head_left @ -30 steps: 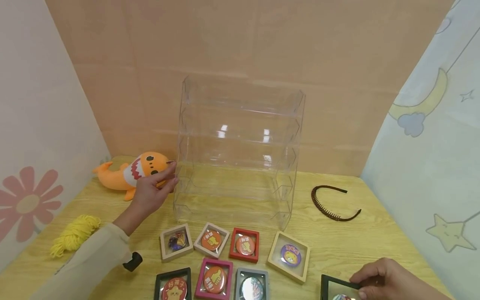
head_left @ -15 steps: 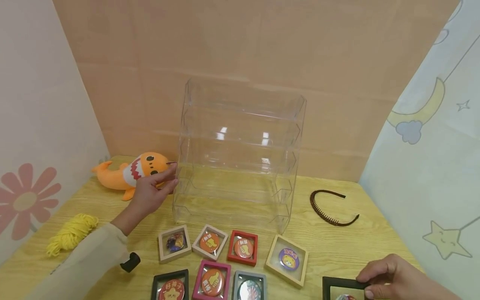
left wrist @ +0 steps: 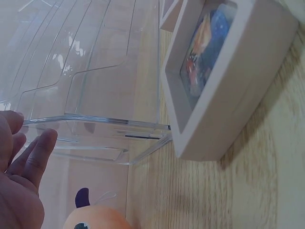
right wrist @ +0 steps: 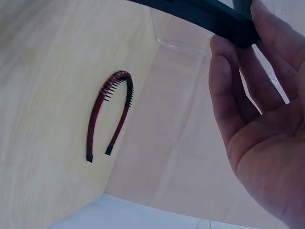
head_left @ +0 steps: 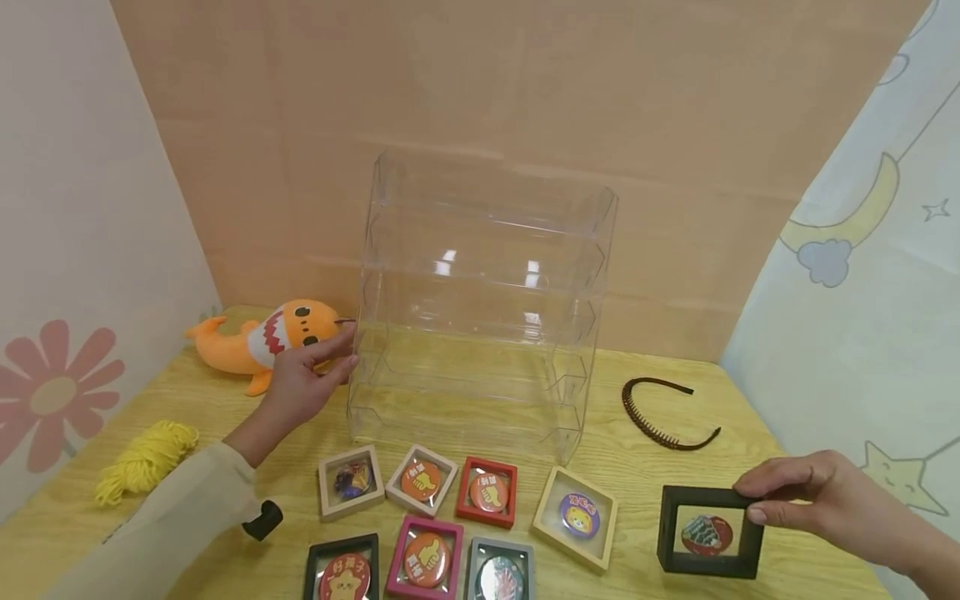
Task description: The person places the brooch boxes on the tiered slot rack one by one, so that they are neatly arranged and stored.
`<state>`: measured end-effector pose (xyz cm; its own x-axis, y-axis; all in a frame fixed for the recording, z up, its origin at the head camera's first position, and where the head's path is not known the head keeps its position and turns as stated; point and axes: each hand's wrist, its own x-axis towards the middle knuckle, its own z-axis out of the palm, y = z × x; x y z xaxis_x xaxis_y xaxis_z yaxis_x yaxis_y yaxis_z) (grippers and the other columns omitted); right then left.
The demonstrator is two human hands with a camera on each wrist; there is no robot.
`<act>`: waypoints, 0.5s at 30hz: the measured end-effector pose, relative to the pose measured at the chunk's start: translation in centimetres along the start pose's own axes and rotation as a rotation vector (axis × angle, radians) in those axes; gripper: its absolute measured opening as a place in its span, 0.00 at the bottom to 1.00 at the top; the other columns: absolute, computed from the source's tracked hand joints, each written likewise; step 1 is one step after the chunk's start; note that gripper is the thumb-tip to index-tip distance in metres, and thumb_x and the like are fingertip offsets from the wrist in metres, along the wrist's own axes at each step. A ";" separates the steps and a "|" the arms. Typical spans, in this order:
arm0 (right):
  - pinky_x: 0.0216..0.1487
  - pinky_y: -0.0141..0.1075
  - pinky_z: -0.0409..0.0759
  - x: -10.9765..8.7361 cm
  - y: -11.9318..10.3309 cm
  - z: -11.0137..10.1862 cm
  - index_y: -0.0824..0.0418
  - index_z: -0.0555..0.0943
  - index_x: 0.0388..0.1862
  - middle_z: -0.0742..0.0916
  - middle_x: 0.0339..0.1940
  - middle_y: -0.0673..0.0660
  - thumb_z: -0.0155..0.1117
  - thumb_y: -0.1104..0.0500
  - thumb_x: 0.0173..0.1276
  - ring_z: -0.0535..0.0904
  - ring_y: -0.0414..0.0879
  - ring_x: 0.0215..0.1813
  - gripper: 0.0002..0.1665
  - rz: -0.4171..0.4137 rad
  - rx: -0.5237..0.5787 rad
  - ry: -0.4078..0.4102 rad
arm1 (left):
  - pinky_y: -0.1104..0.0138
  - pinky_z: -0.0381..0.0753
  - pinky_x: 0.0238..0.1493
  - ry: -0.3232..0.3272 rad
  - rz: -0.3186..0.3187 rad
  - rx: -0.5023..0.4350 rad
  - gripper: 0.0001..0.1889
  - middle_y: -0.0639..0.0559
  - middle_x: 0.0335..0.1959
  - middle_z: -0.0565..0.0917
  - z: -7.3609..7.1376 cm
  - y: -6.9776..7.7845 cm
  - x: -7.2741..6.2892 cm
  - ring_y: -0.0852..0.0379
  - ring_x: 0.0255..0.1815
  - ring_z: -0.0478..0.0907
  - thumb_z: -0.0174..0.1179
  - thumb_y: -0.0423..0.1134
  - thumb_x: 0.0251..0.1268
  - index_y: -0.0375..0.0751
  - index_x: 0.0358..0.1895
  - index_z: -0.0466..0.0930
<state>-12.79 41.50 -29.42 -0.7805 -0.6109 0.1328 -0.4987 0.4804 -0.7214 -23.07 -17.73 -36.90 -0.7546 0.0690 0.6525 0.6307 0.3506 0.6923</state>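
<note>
My left hand [head_left: 296, 392] rests against the left side edge of a clear plastic display rack [head_left: 480, 383], its thumb and fingers fairly straight. In the left wrist view, the fingertips touch the rack's front side edge. My right hand [head_left: 821, 500] pinches the upper right corner of a black display frame [head_left: 708, 572], thumb in front. A round badge [head_left: 707, 534] shows behind the frame's window. The frame stands nearly upright at the right; whether its lower edge touches the table is unclear. Only part of the black frame [right wrist: 200, 18] appears in the right wrist view.
Several badge frames lie before the rack, among them a red frame [head_left: 487, 492], a magenta frame [head_left: 425, 558] and a wooden one [head_left: 576, 518]. A dark toothed headband [head_left: 652, 425] lies right of the rack. Yellow yarn [head_left: 146, 462] and an orange plush shark [head_left: 262, 342] sit left.
My right hand has raised the black frame from the table's lower right edge and tilted it up to face me. The left hand stays at the rack's side.
</note>
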 end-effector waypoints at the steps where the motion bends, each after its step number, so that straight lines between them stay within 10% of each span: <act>1: 0.32 0.33 0.84 0.3 -0.2 -0.2 0.62 0.85 0.43 0.86 0.42 0.50 0.62 0.80 0.57 0.82 0.40 0.41 0.20 0.001 -0.032 0.034 | 0.71 0.82 0.27 0.001 -0.002 0.001 0.22 0.35 0.57 0.74 0.0 0.1 0.0 0.71 0.43 0.77 0.60 0.18 0.57 0.26 0.57 0.74; 15: 0.30 0.28 0.81 6.2 -2.8 -1.1 0.62 0.87 0.37 0.88 0.36 0.49 0.70 0.73 0.53 0.83 0.39 0.33 0.13 0.030 -0.228 0.333 | 0.72 0.82 0.27 -0.003 0.003 0.037 0.21 0.33 0.51 0.77 0.4 2.0 -0.1 0.41 0.43 0.80 0.60 0.18 0.56 0.23 0.56 0.74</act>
<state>-16.68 37.08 -25.81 -0.8566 -0.3754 0.3540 -0.5157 0.6451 -0.5638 -21.80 -16.65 -35.65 -0.7534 0.0725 0.6535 0.6257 0.3847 0.6787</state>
